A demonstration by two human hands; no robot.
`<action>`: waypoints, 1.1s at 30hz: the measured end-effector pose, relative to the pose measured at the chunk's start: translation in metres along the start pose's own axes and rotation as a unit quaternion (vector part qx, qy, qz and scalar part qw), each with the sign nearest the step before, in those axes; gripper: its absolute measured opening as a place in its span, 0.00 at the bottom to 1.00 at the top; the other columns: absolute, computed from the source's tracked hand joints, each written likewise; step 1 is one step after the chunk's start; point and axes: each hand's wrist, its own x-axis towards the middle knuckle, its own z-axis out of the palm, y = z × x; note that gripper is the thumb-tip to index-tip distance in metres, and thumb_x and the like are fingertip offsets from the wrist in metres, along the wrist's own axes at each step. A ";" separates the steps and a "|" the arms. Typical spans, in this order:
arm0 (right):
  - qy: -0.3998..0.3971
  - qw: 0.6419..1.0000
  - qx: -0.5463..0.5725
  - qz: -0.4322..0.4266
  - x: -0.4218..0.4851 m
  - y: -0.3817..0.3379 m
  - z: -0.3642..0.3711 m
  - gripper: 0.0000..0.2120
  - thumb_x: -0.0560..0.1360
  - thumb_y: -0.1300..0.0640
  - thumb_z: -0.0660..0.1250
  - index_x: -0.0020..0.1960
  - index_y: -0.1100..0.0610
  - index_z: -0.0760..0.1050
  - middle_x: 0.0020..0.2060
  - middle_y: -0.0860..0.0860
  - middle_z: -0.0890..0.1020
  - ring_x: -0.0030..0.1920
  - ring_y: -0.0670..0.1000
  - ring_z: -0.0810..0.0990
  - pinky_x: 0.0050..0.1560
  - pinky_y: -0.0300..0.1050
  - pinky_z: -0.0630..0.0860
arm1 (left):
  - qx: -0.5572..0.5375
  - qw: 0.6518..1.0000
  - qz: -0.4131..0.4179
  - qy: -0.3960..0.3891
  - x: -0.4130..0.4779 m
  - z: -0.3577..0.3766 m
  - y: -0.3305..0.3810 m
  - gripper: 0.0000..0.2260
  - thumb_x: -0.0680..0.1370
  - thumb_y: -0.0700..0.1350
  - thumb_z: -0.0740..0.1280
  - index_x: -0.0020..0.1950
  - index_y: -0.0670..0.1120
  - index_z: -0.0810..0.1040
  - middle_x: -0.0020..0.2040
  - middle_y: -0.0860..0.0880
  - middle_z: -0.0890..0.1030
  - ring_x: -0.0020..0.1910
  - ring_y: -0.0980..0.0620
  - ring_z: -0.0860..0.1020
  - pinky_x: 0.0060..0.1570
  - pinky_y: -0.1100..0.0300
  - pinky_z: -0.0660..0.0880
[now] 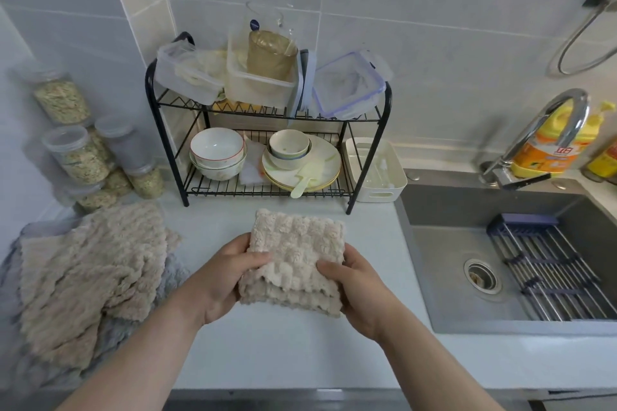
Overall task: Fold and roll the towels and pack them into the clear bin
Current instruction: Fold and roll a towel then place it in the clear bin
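1. White surface [293,354], smooth and flat, running from a tiled corner on the left to a dark grey sink [484,284] on the right; a black wire rack [267,117] at the back, loaded with bowls, plates and clear lidded boxes.
2. Heap of towels [86,277] at the left edge of the surface: beige ones, thick and nubbly with a ridged pile, lying rumpled over a grey one; all unfolded, well apart from the hands.
3. Beige towel [297,257] in the middle, near the front edge, already folded into a rough rectangle of several layers, soft and bulky, with wavy edges showing at the near end. Far end resting on or just above the surface; hard to tell which.
4. Left hand [217,280] closed on the near left corner, thumb on top and fingers [258,257] curled into the pile.
5. Right hand [360,290] closed on the near right corner in the same way, thumb pressed on top.
6. Likely step in hand: starting the roll from the near end. Best done by keeping both corners level, tucking the first turn tight, then rolling away evenly so that the plush layers do not slip sideways or spring open.
7. Clear bin for packing: several clear boxes on the rack's top shelf, none identifiable with certainty as the one meant.
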 end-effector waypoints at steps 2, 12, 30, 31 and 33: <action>-0.008 0.999 0.033 -0.007 0.003 -0.003 0.003 0.18 0.77 0.71 0.60 0.62 0.56 0.74 0.54 0.57 0.84 0.55 0.61 0.83 0.61 0.64 0.75 | -0.028 1.000 0.009 0.005 0.004 -0.006 -0.001 0.14 0.77 0.34 0.63 0.61 0.45 0.77 0.55 0.41 0.83 0.54 0.42 0.82 0.47 0.51 0.80; 0.028 0.990 0.133 0.048 0.023 -0.004 0.023 0.11 0.78 0.57 0.58 0.50 0.60 0.78 0.42 0.54 0.80 0.35 0.52 0.79 0.36 0.44 0.76 | -0.111 0.988 -0.058 0.085 0.018 -0.033 -0.001 0.13 0.77 0.48 0.56 0.44 0.46 0.80 0.41 0.43 0.80 0.37 0.47 0.75 0.35 0.59 0.70; 0.310 0.928 -0.017 -0.208 -0.065 -0.050 0.005 0.21 0.72 0.72 0.67 0.57 0.49 0.78 0.50 0.46 0.82 0.49 0.58 0.83 0.42 0.45 0.81 | 0.076 0.983 0.121 -0.115 0.025 0.046 0.063 0.29 0.57 0.41 0.77 0.58 0.48 0.79 0.51 0.50 0.84 0.50 0.52 0.82 0.43 0.62 0.80; 0.327 0.921 -0.008 -0.214 -0.080 -0.052 -0.005 0.21 0.72 0.72 0.67 0.57 0.50 0.78 0.51 0.48 0.82 0.49 0.58 0.83 0.44 0.46 0.82 | 0.093 0.977 0.123 -0.146 0.023 0.065 0.065 0.30 0.56 0.42 0.78 0.59 0.48 0.79 0.51 0.50 0.85 0.50 0.53 0.82 0.42 0.63 0.79; 0.363 0.905 0.010 -0.221 -0.113 -0.055 -0.031 0.22 0.72 0.70 0.69 0.61 0.50 0.76 0.55 0.50 0.80 0.51 0.55 0.83 0.47 0.48 0.82 | 0.129 0.962 0.127 -0.206 0.018 0.109 0.063 0.31 0.55 0.43 0.80 0.58 0.49 0.79 0.52 0.49 0.85 0.50 0.52 0.83 0.43 0.63 0.79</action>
